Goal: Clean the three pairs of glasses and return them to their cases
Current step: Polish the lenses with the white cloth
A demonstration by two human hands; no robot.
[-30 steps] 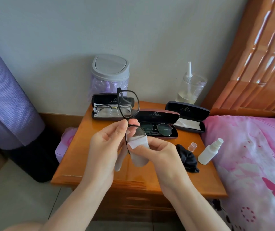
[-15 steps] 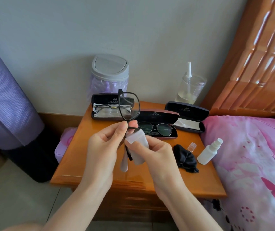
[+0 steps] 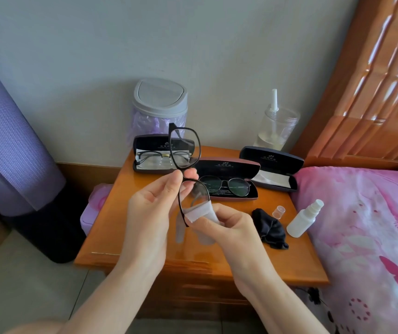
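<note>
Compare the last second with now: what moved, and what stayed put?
The right hand has drawn the white cloth down the lower lens of the black glasses toward its near rim, baring its upper part. The left hand keeps its grip on the bridge. The open cases, spray bottle and black cloth have not moved.

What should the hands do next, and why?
Probably rub the cloth up across the lower lens: the right hand pinches it only at that lens's bottom rim, while the left hand holds the glasses by the bridge.
</note>
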